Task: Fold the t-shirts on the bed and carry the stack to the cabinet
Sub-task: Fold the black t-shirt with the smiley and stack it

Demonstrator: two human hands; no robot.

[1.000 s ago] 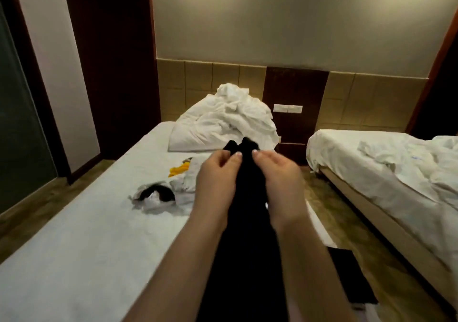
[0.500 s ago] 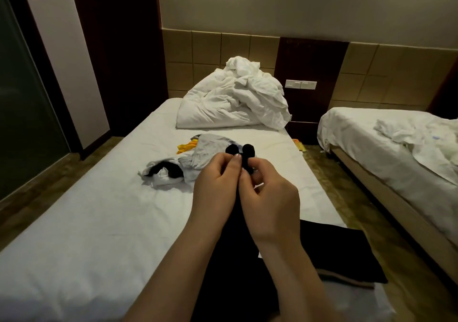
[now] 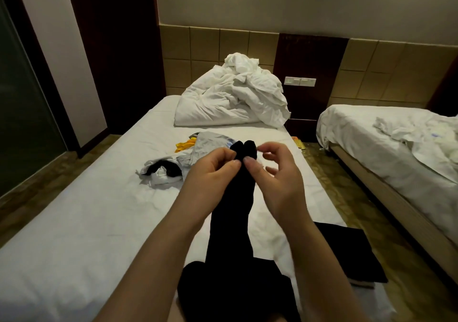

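frame centre | left hand pinches black t-shirt top | right hand just let go, fingers loose (regripping?) | fold looks barely started

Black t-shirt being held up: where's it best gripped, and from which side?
Probably at its two bunched top corners, one per hand, from the near side. The black t-shirt hangs as a narrow column from those points down to the bed, so pulling them apart should spread it. The left hand pinches there now.
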